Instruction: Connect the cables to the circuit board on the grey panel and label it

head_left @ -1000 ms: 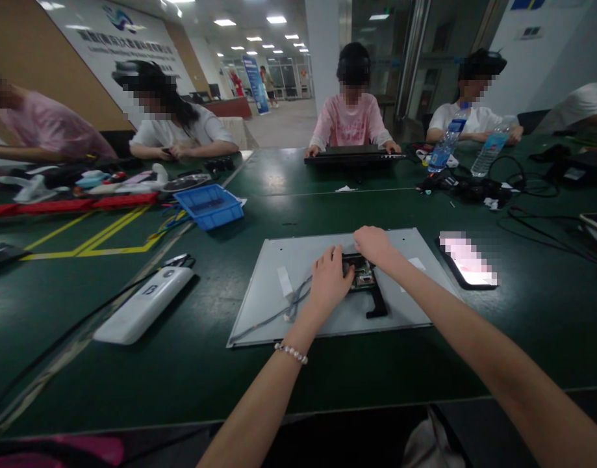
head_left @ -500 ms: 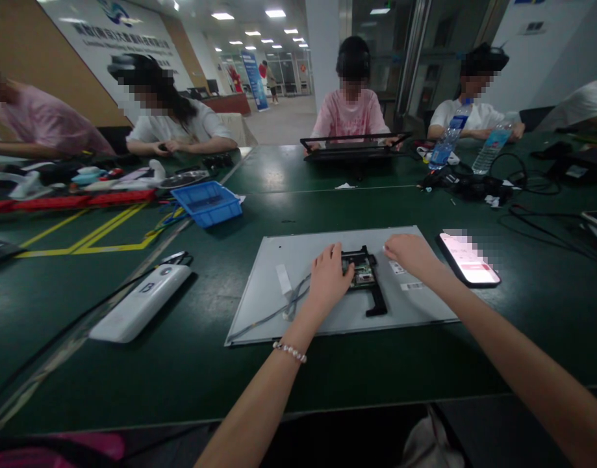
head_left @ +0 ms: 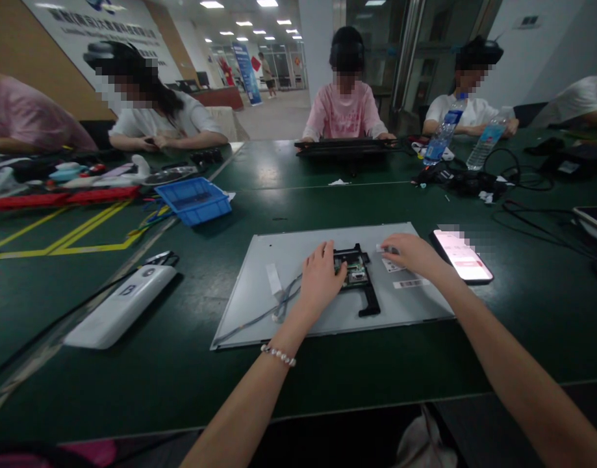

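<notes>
A flat grey panel [head_left: 400, 301] lies on the green table, with a black bracket [head_left: 371, 300] on its middle. The bracket frames a green circuit board [head_left: 355, 275]. My left hand [head_left: 321, 277] rests on the bracket's left side, fingers apart, its thumb at the board's edge. Grey cables [head_left: 256, 320] run from beneath this hand across the panel's left part. Over the panel's right part, my right hand [head_left: 409, 252] has its fingertips by a small pale piece, near white labels [head_left: 410, 283]; whether it holds the piece is unclear.
A phone [head_left: 462, 255] lies right of the panel, a white power bank [head_left: 123, 302] with a cable on the left. Farther back are a blue tray [head_left: 195, 201], bottles [head_left: 443, 138] and a black cable bundle [head_left: 461, 184]. People sit across the table.
The view has shifted slightly. My right hand's fingers have loosened, and a small pale piece now shows at their tips. My left hand stays on the bracket. Across the table, the dark frame has tilted flatter.
</notes>
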The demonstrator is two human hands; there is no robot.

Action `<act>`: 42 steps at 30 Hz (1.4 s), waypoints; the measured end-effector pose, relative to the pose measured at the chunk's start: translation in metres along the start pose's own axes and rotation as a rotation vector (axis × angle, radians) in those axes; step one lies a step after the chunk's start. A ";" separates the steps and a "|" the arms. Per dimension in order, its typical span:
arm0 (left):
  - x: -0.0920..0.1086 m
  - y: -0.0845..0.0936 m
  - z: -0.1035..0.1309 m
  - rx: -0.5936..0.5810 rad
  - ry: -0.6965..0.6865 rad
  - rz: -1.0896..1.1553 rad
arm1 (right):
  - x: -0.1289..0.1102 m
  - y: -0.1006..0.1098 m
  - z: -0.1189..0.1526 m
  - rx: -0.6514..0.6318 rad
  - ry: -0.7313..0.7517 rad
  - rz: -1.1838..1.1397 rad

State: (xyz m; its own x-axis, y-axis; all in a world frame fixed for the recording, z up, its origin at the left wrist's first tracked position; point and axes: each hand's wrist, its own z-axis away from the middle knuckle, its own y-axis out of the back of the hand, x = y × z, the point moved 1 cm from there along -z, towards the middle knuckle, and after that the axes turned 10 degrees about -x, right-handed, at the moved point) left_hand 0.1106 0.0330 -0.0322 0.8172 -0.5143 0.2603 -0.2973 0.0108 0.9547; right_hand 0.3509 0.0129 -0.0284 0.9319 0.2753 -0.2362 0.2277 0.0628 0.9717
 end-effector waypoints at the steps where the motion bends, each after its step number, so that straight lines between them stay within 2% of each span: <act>1: 0.000 0.000 0.000 -0.001 0.000 0.002 | -0.001 -0.001 -0.001 -0.002 0.004 0.022; 8: 0.000 0.000 -0.001 0.000 0.006 0.009 | -0.007 -0.005 -0.003 0.042 -0.026 0.105; 14: 0.001 0.001 0.000 0.014 0.016 0.007 | -0.008 -0.001 0.003 0.176 -0.093 0.096; 19: 0.006 0.001 0.002 0.042 0.050 -0.023 | -0.006 -0.004 0.006 0.092 -0.019 0.041; 23: 0.003 0.012 0.001 0.058 0.083 -0.067 | 0.000 -0.005 0.009 0.141 -0.080 -0.012; 27: -0.021 0.030 0.001 0.043 0.247 -0.126 | 0.002 -0.006 0.011 0.123 -0.078 -0.023; 31: -0.056 0.038 0.007 -0.130 0.361 -0.117 | -0.001 -0.006 0.012 0.091 -0.053 -0.019; 35: -0.085 0.035 0.021 -0.288 0.344 -0.167 | -0.005 -0.007 0.013 0.095 -0.045 0.019; 38: -0.098 0.029 0.030 -0.293 0.320 -0.226 | -0.007 -0.008 0.011 0.101 -0.049 0.049; 42: -0.105 0.026 0.034 -0.282 0.288 -0.241 | -0.006 -0.008 0.009 0.104 -0.062 0.065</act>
State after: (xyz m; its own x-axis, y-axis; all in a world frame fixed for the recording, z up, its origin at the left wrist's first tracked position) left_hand 0.0006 0.0578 -0.0397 0.9620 -0.2724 0.0171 0.0316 0.1736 0.9843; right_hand 0.3457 0.0017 -0.0351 0.9605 0.2159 -0.1758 0.1915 -0.0542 0.9800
